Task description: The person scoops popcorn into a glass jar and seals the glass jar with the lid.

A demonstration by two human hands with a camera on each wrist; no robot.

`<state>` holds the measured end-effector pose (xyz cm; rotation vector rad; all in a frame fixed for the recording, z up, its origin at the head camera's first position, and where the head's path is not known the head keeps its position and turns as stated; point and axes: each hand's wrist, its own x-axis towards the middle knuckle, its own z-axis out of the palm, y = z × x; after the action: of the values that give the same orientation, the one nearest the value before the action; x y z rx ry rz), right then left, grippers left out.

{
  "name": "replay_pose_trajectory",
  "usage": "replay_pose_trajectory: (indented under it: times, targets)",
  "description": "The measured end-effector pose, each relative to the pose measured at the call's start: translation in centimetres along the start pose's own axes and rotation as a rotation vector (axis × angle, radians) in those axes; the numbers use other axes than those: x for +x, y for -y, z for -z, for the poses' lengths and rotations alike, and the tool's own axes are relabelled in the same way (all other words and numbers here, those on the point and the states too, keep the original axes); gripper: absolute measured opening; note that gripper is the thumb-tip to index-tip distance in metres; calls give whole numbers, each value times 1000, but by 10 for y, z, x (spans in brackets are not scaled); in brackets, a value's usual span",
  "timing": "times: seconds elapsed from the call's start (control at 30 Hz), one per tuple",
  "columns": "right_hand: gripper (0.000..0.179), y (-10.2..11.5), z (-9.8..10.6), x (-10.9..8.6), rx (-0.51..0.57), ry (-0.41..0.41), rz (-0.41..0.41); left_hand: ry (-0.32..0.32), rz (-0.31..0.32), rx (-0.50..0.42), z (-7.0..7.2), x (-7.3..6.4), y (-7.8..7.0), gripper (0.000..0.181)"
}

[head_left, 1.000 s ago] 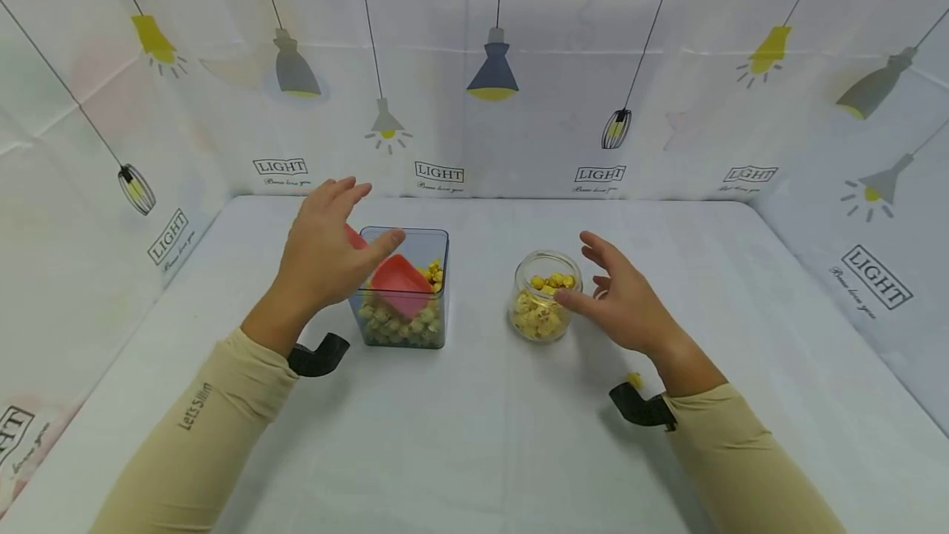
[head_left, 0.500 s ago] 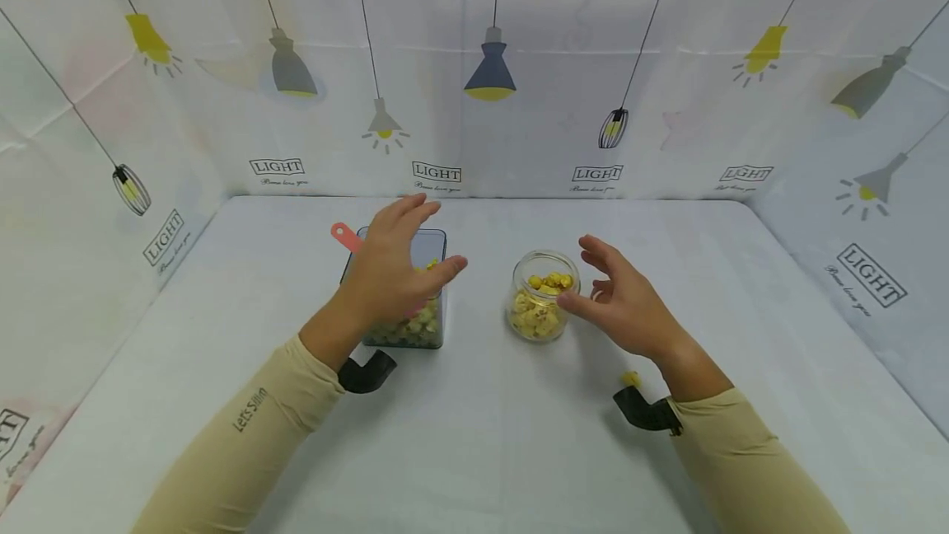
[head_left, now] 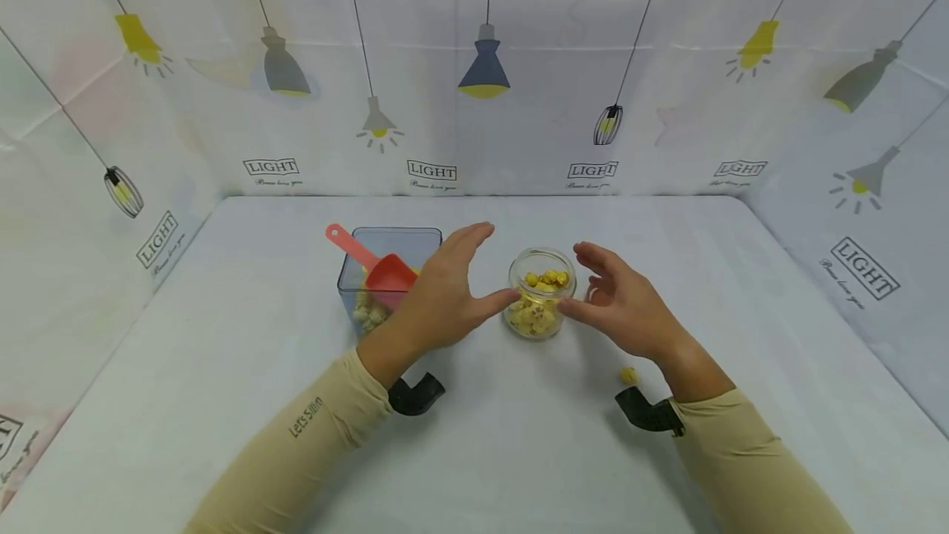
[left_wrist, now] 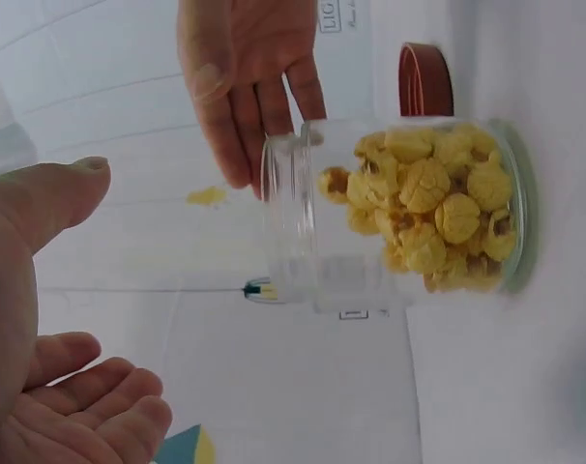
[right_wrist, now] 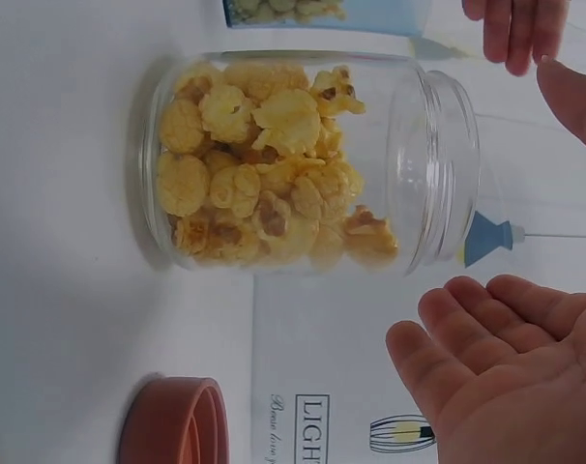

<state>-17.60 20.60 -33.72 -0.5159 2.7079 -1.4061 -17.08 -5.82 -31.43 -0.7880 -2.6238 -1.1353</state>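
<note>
A clear glass jar [head_left: 535, 321] without a lid stands upright, partly filled with yellow popcorn [left_wrist: 433, 208]. My left hand [head_left: 439, 297] is just left of it, fingers and thumb spread, holding nothing. On the other side my right hand [head_left: 628, 307] faces the jar with loosely bent fingers; the right wrist view shows a gap between them and the glass. Behind my left hand, a clear bluish square container [head_left: 408, 238] holds more popcorn. A red scoop [head_left: 389, 274] lies in it, handle leaning over the back left edge.
A reddish-brown screw lid [right_wrist: 177, 425] lies on the table beyond the jar on the right, hidden in the head view by my right hand. One loose popcorn piece [head_left: 628, 375] sits near my right wrist. A white printed cloth backdrop [head_left: 534, 130] rises behind the table.
My left hand has moved right, from over the square container and scoop to beside the jar. The right hand has hardly moved. Jar, container and scoop stay in place.
</note>
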Motion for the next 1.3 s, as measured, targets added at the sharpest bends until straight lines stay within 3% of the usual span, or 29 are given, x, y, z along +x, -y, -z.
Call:
replay_pose_trajectory:
  times: [0.33,0.73,1.3]
  targets:
    - [80,-5,-6,-1,20,8,13,29,9,-94,-30,-1,-3,80]
    - [79,-6,-5,-6,32,4,20,41,175,-295,-70,12,22,91]
    - [76,-11,-3,-11,40,-2,25,11,228,-340,-90,23,29,97]
